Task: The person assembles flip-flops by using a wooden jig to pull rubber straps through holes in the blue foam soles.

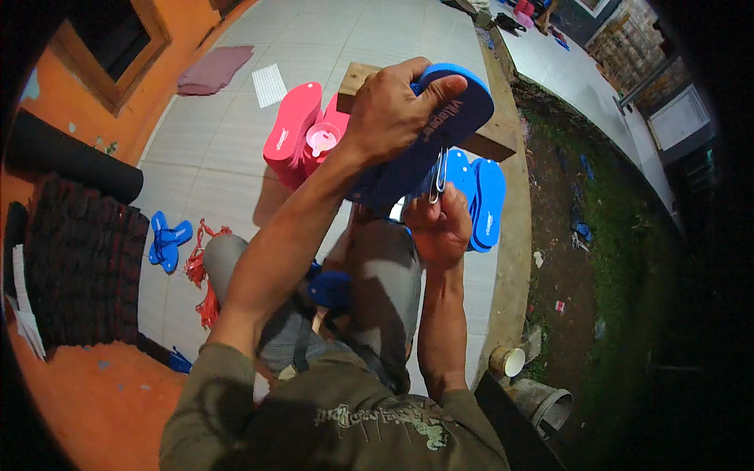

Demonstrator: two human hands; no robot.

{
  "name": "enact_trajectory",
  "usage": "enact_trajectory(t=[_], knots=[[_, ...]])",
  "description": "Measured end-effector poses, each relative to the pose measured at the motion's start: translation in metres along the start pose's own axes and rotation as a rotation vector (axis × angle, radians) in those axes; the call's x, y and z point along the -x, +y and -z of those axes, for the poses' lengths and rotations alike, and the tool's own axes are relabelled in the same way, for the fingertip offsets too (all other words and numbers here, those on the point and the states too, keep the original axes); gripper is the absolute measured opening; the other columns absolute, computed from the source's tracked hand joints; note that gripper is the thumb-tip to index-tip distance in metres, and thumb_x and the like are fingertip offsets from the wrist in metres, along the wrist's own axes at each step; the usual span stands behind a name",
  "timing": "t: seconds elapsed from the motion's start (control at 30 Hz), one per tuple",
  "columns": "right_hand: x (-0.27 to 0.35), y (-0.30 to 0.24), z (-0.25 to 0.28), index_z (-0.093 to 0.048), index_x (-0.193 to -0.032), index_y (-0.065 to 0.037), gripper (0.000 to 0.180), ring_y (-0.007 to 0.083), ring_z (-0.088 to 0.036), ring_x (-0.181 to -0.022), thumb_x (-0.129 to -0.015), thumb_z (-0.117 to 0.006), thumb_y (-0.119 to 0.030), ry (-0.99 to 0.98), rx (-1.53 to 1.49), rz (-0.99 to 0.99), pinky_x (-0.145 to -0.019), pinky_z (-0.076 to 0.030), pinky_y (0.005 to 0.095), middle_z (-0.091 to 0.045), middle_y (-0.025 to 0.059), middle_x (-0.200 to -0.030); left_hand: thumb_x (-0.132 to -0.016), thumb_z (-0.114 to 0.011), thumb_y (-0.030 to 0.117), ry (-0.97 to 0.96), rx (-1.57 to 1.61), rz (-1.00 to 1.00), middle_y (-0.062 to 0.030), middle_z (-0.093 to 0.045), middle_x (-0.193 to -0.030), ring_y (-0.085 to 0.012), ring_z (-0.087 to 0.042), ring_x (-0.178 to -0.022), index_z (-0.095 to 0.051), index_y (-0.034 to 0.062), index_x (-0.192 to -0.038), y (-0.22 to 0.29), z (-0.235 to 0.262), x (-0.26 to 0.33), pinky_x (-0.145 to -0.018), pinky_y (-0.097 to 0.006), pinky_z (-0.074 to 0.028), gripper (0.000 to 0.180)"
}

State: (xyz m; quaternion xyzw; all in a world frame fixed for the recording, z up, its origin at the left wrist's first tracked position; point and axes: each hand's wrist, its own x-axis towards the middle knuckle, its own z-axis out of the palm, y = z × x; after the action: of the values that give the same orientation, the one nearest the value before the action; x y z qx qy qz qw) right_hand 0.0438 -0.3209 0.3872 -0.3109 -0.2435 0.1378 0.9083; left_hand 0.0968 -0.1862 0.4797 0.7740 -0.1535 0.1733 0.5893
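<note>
My left hand [386,108] is closed round a blue flip-flop sole [463,114], thumb on its face, holding it tilted in front of a wooden block [491,143]. Below it, my right hand [441,224] is closed on a slim shiny metal tool [439,174] that has a loop-like end and points up toward the sole's lower edge. The lower part of the sole is in shadow, so I cannot tell whether the tool touches it. Just right of that hand lies a stack of blue soles [488,206]. Left of the block stand pink soles [294,125] with a small pink cup [321,140].
A blue pair of flip-flops [166,240] and red straps [206,302] lie on the tiled floor at left. Beyond them are a stack of dark sheets [82,263] and a black roll [75,157]. The floor's right edge drops to soil, near a bucket [543,404].
</note>
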Motion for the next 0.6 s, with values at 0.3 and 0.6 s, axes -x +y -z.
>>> enact_trajectory(t=[0.3, 0.6], knots=[[-0.017, -0.044, -0.059, -0.053, -0.098, -0.001, 0.027, 0.0101, -0.052, -0.077, -0.087, -0.051, -0.026, 0.519, 0.966, 0.296, -0.068, -0.043, 0.0234, -0.056, 0.0040, -0.084, -0.076, -0.061, 0.044, 0.043, 0.584, 0.125, -0.0008, -0.059, -0.071, -0.0054, -0.052, -0.066, -0.058, -0.0006, -0.085, 0.011, -0.009, 0.043, -0.058, -0.019, -0.042, 0.046], [0.004, -0.035, -0.089, -0.051, -0.107, -0.001, 0.030, 0.0153, -0.053, -0.087, -0.086, -0.050, -0.022, 0.427, 1.124, 0.297, -0.078, -0.041, 0.0249, -0.057, 0.0102, -0.095, -0.086, -0.049, 0.039, 0.258, 0.001, -0.171, -0.0029, -0.055, -0.074, -0.0127, -0.053, -0.062, -0.056, 0.0024, -0.088, 0.025, -0.010, 0.087, -0.060, -0.025, -0.047, 0.037]])
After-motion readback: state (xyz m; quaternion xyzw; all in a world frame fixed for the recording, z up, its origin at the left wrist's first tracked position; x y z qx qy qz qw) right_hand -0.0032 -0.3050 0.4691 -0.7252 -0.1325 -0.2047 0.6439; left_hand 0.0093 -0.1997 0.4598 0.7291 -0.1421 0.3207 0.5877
